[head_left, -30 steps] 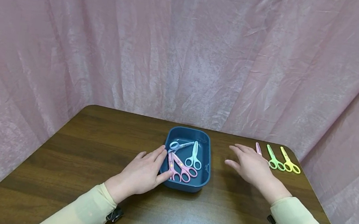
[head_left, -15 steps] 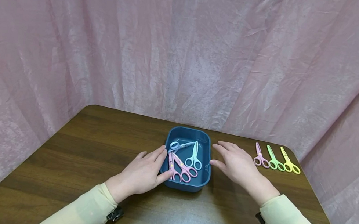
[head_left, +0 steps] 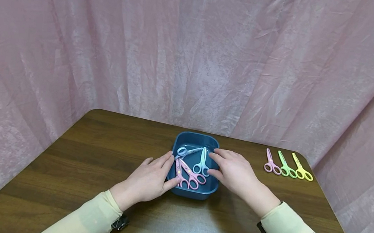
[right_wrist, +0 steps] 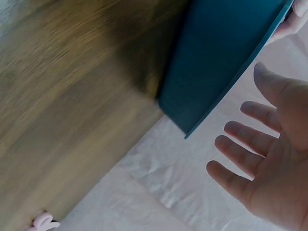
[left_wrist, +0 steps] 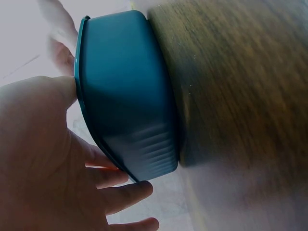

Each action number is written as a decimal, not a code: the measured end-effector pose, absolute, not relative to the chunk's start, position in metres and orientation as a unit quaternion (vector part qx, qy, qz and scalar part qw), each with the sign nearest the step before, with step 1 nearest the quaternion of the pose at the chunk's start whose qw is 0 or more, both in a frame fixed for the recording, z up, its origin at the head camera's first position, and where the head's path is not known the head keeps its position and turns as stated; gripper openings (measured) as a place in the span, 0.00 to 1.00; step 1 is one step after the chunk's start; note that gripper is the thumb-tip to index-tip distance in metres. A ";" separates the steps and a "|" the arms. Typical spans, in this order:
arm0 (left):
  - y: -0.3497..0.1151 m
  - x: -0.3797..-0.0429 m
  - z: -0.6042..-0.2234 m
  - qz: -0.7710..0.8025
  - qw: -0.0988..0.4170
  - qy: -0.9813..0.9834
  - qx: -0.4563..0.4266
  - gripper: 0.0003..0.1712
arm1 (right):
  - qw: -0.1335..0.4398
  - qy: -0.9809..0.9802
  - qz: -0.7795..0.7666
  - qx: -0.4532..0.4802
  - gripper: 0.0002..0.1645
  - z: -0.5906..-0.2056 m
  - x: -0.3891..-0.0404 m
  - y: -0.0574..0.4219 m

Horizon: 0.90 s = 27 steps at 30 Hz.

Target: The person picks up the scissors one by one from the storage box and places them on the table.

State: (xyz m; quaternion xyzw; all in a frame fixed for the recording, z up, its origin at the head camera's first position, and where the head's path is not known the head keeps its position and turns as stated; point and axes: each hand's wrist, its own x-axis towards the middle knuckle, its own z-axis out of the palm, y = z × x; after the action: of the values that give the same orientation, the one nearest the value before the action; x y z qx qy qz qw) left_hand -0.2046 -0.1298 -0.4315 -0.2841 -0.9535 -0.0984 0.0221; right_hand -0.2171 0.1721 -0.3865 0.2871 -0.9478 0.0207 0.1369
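Note:
A dark blue rectangular bin (head_left: 192, 194) stands on the wooden table, several pairs of scissors inside it. My left hand (head_left: 146, 179) rests on the bin's left rim with fingers fairly straight; the left wrist view shows its thumb and fingers (left_wrist: 127, 197) along that rim. Over the right rim reaches my right hand (head_left: 236, 174), fingers spread and holding nothing. Its fingertips are close to the light blue scissors (head_left: 202, 162). Another blue pair (head_left: 186, 152) lies at the back left of the bin. Pink scissors (head_left: 192, 174) lie toward the front, partly beneath my left thumb.
On the table's right side lie pink scissors (head_left: 270, 164), green scissors (head_left: 285, 166) and yellow scissors (head_left: 300, 168) in a row, blades pointing away. A pink curtain (head_left: 194, 55) hangs behind the wooden table (head_left: 118, 143), close to its back edge.
My right hand has moved left, from beside the pink scissors on the table to over the bin's right rim. The left hand and the bin have stayed in place.

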 end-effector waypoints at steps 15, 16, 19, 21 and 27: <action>-0.129 -0.204 -0.431 -0.094 0.022 -0.954 -0.284 0.52 | 0.113 -0.947 -0.007 0.300 0.29 -0.385 -0.214 0.144; -0.129 -0.204 -0.431 -0.094 0.022 -0.954 -0.284 0.52 | 0.113 -0.947 -0.007 0.301 0.28 -0.385 -0.215 0.142; -0.129 -0.204 -0.431 -0.095 0.020 -0.954 -0.284 0.52 | 0.113 -0.948 -0.006 0.299 0.27 -0.386 -0.215 0.138; -0.129 -0.204 -0.431 -0.096 0.020 -0.954 -0.284 0.52 | 0.111 -0.949 -0.006 0.295 0.25 -0.387 -0.216 0.136; -0.129 -0.204 -0.431 -0.099 0.023 -0.953 -0.284 0.52 | 0.098 -0.955 -0.024 0.280 0.23 -0.389 -0.218 0.129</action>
State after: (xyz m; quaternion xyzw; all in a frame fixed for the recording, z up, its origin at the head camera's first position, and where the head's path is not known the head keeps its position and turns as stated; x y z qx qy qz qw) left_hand -0.2041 -0.1293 -0.4310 -0.2842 -0.9534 -0.0986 0.0232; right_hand -0.2177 0.1295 -0.3894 0.2805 -0.9545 -0.0235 0.0983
